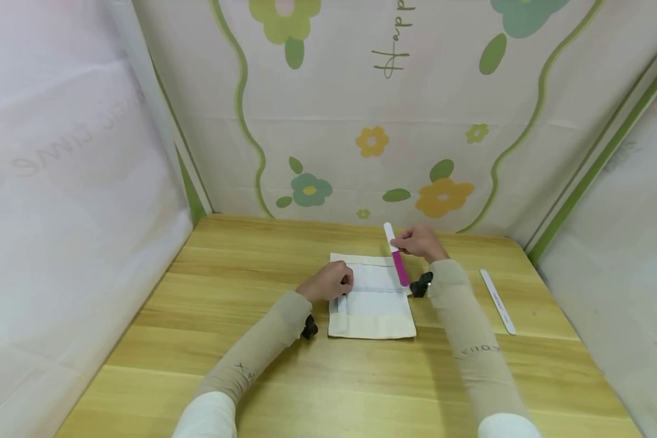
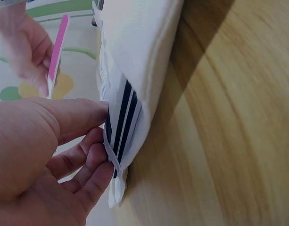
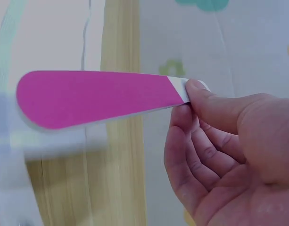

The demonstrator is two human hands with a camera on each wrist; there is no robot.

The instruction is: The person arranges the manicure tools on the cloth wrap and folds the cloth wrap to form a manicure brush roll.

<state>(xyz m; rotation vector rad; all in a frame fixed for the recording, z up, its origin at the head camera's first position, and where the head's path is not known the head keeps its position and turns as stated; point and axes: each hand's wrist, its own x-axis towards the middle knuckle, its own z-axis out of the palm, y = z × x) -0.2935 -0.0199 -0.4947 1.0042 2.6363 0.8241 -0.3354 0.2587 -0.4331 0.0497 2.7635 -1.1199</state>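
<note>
Here, right hand [image 1: 423, 242] pinches pink-and-white stick [image 1: 398, 266], left hand [image 1: 327, 281] edge of white cloth [image 1: 375, 326]; each grip narrowed, thumb against fingers.

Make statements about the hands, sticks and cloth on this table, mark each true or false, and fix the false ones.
1. The right hand holds the pink-and-white stick. True.
2. It grips that stick by the pink part. False: thumb and fingers are on the white part.
3. The left hand is at the edge of the cloth. True.
4. The white stick lies on the table. True.
5. That stick is left of the cloth in the head view. False: it is to the right.
</note>
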